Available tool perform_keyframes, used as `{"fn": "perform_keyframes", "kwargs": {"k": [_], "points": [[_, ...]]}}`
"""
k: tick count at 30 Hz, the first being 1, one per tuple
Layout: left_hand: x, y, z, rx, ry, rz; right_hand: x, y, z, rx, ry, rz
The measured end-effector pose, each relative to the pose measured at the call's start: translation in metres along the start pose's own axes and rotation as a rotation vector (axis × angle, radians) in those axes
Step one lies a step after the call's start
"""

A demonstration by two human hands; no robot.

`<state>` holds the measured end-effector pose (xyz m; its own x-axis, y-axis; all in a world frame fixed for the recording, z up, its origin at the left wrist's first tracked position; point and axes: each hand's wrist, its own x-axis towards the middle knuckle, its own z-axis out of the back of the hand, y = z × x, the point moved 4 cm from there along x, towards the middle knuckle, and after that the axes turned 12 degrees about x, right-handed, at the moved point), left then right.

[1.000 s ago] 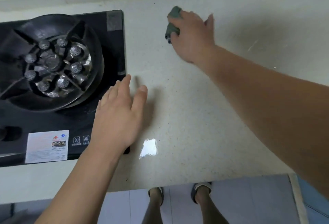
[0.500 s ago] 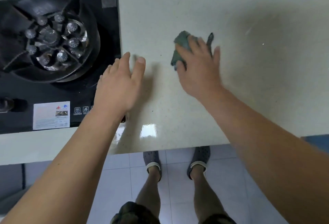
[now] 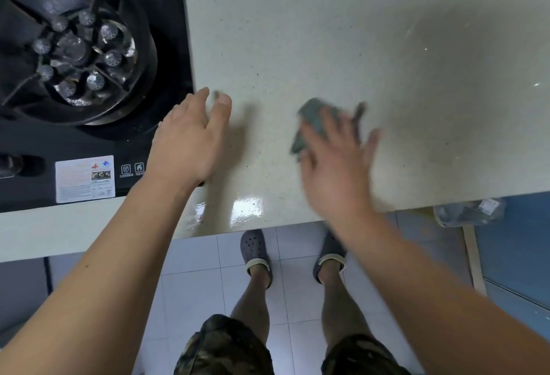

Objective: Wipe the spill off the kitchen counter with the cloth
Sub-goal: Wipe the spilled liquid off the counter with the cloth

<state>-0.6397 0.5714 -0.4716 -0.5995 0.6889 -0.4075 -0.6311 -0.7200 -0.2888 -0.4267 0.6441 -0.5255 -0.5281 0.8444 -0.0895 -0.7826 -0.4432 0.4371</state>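
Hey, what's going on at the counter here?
A person is wiping the pale kitchen counter with a grey-green cloth. The right hand presses the cloth flat on the counter with spread fingers and is blurred by motion. The left hand rests open at the edge of the black gas stove. A glossy patch shows near the front edge.

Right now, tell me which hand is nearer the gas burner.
Left. The left hand lies at the stove's right edge, just beside the gas burner. The right hand presses the cloth on the counter, farther right.
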Motion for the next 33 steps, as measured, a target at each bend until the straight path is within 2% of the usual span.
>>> {"fn": "perform_keyframes", "kwargs": {"k": [4,7,10,14,16,17,19,22,24,26,29,31,33], "points": [[-0.002,-0.02,0.0,0.051,-0.009,-0.044,-0.081,0.077,-0.049,0.089,0.26,0.432],[-0.001,-0.025,-0.001,0.025,-0.011,-0.016,-0.087,0.056,-0.041,0.102,0.296,0.527],[-0.004,-0.032,-0.006,0.004,0.004,-0.002,-0.055,-0.007,-0.008,0.088,0.212,0.397],[-0.009,-0.049,-0.019,0.007,0.011,-0.045,0.003,-0.106,0.042,0.029,0.033,0.021],[-0.009,-0.057,-0.027,0.004,0.021,-0.06,0.017,-0.122,0.048,0.067,-0.048,-0.157],[-0.009,-0.06,-0.03,-0.006,0.026,-0.065,0.018,-0.115,0.045,0.087,-0.071,-0.174],[-0.007,-0.064,-0.035,-0.019,0.021,-0.074,0.004,-0.08,0.028,0.11,-0.022,-0.007],[-0.005,-0.068,-0.039,0.001,-0.007,-0.097,-0.048,-0.028,0.002,0.08,0.232,0.43],[-0.007,-0.07,-0.043,0.023,-0.018,-0.114,-0.062,-0.035,0.006,0.048,0.3,0.544],[-0.014,-0.071,-0.053,0.038,0.0,-0.122,-0.053,-0.066,0.02,0.027,0.241,0.463],[-0.037,-0.075,-0.077,0.124,0.048,-0.163,-0.032,-0.126,0.048,0.051,0.045,0.11],[-0.056,-0.086,-0.092,0.176,0.074,-0.195,-0.032,-0.142,0.057,0.099,-0.053,-0.086],[-0.07,-0.101,-0.1,0.216,0.088,-0.211,-0.041,-0.129,0.051,0.119,-0.045,-0.109]]}}
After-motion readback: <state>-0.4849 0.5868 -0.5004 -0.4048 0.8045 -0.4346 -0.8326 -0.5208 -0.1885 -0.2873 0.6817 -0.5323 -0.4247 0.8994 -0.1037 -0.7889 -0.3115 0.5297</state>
